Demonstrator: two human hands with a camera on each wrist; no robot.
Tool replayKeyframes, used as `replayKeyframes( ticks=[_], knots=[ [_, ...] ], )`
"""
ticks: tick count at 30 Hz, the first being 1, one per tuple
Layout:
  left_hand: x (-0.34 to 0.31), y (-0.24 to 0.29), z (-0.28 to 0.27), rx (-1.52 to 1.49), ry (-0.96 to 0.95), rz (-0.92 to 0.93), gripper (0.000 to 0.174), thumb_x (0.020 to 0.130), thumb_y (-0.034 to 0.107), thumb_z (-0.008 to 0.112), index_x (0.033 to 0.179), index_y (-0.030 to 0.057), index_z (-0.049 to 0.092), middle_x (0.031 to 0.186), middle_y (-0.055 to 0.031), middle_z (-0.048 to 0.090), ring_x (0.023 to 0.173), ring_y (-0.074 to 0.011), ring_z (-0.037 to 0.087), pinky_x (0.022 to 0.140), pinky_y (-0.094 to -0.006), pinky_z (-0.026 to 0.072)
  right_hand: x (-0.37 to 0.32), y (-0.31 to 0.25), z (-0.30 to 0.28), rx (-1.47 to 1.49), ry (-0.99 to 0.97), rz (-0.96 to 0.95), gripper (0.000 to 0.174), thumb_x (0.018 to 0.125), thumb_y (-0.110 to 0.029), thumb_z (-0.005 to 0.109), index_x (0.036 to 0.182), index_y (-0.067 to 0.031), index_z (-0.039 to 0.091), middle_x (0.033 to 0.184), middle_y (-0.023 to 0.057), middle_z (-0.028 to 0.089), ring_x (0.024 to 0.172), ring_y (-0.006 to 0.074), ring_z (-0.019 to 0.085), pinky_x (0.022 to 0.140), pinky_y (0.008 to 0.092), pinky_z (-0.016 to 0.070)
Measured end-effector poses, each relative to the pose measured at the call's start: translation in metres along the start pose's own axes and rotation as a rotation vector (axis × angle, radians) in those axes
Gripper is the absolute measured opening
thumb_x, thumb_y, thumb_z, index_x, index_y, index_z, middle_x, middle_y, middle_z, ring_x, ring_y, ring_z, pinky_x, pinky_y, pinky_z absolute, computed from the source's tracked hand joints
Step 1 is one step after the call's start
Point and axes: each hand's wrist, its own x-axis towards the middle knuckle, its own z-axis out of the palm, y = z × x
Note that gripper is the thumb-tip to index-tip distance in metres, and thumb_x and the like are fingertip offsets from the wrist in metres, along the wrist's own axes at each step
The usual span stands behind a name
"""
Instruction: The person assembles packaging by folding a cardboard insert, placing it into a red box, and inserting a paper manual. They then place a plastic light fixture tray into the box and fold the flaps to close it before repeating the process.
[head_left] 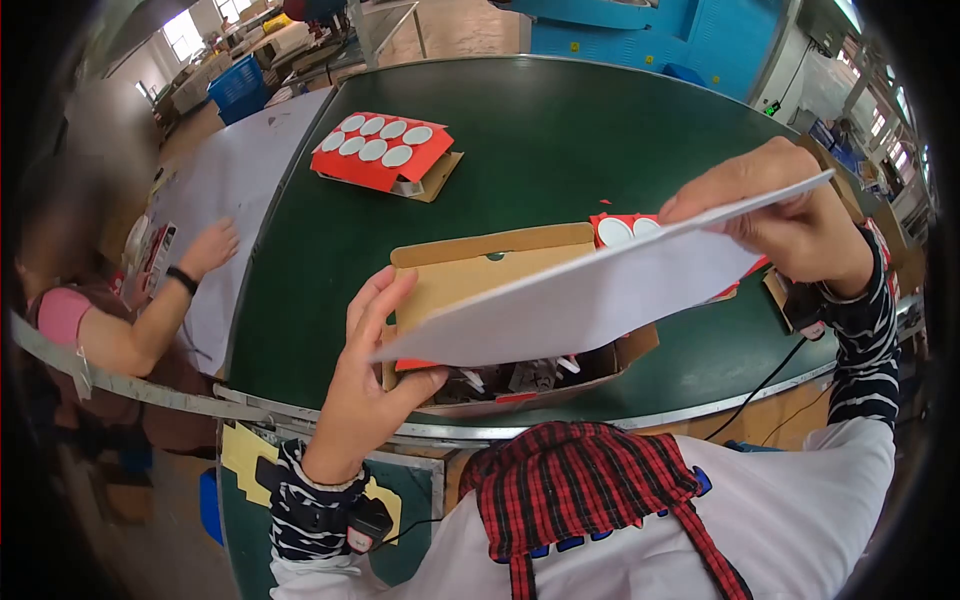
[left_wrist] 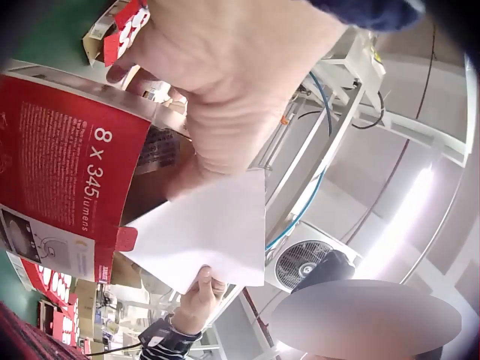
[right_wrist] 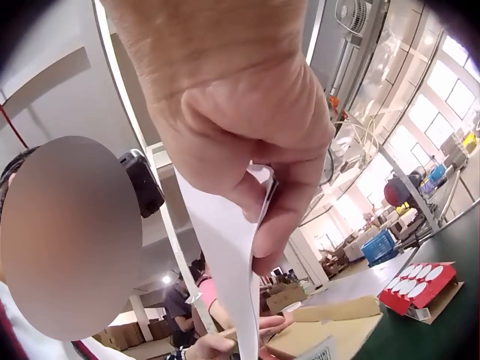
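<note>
White sheet (head_left: 600,300) hides part of box (head_left: 490,246); fine print (left_wrist: 52,142) too small to read.

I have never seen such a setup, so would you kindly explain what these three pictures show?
There is no robot: these are a person's bare left hand and right hand. One picture is taken from the head, looking forward and down; the other two are taken from the left and right wrists. On the green table stands an open cardboard box, printed "8 x 345 lumens", and farther off lies a red pack with eight white discs. The right hand pinches a white sheet; the left hand curls around the box's end.
</note>
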Motion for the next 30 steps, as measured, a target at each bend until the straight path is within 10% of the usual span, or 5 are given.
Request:
replayKeyframes(
  ticks=[4, 14, 15, 21, 30],
  knots=[
    [-0.002, -0.007, 0.005, -0.394, 0.065, -0.112, 0.079, 0.073, 0.017, 0.074, 0.141, 0.0057, 0.034, 0.151, -0.0166, 0.014, 0.138, -0.0278, 0.026, 0.109, -0.0387, 0.0277, -0.003, 0.013, 0.0, 0.095, -0.001, -0.035, 0.018, 0.087, -0.001, 0.061, 0.104, 0.0044, 0.065, 0.094, 0.0114, 0.069, 0.082, 0.0142, 0.064, 0.075, 0.0256, 0.0505],
    [-0.005, -0.019, 0.025, 0.011, 0.283, 0.227, 0.071, 0.09, 0.016, 0.06, 0.145, 0.0015, 0.018, 0.146, -0.0174, 0.029, 0.129, -0.0263, 0.041, 0.105, -0.0349, 0.0344, -0.003, 0.004, -0.012, -0.174, -0.178, -0.215, 0.038, 0.066, 0.006, 0.06, 0.103, 0.0019, 0.067, 0.09, 0.0171, 0.068, 0.079, 0.0294, 0.067, 0.071, 0.0322, 0.0525],
    [-0.006, -0.021, 0.027, -0.005, 0.299, 0.21, 0.065, 0.087, 0.01, 0.058, 0.143, 0.0013, 0.026, 0.146, -0.018, 0.03, 0.129, -0.0262, 0.04, 0.104, -0.0344, 0.0352, -0.005, 0.003, -0.01, -0.218, -0.164, -0.189, 0.029, 0.072, -0.014, 0.073, 0.098, -0.0005, 0.07, 0.083, 0.0144, 0.069, 0.072, 0.0256, 0.069, 0.064, 0.0301, 0.0527],
    [0.007, -0.013, 0.021, 0.043, 0.286, 0.064, 0.062, 0.072, -0.006, 0.057, 0.132, 0.0046, 0.045, 0.144, -0.0171, 0.032, 0.132, -0.027, 0.036, 0.105, -0.0352, 0.0337, 0.027, -0.023, -0.024, -0.382, -0.46, -0.273, 0.038, 0.064, -0.003, 0.071, 0.102, 0.0012, 0.068, 0.076, 0.0152, 0.066, 0.064, 0.0264, 0.067, 0.05, 0.0335, 0.0495],
    [0.013, 0.013, 0.0, -0.283, 0.028, -0.262, 0.083, 0.068, -0.015, 0.057, 0.143, 0.0077, 0.029, 0.141, -0.0124, 0.035, 0.131, -0.0199, 0.034, 0.102, -0.0282, 0.0338, 0.062, -0.021, -0.028, -0.252, -0.486, -0.351, 0.055, 0.05, 0.01, 0.052, 0.102, 0.0031, 0.066, 0.071, 0.0148, 0.062, 0.059, 0.0267, 0.063, 0.049, 0.0346, 0.0461]
  ],
)
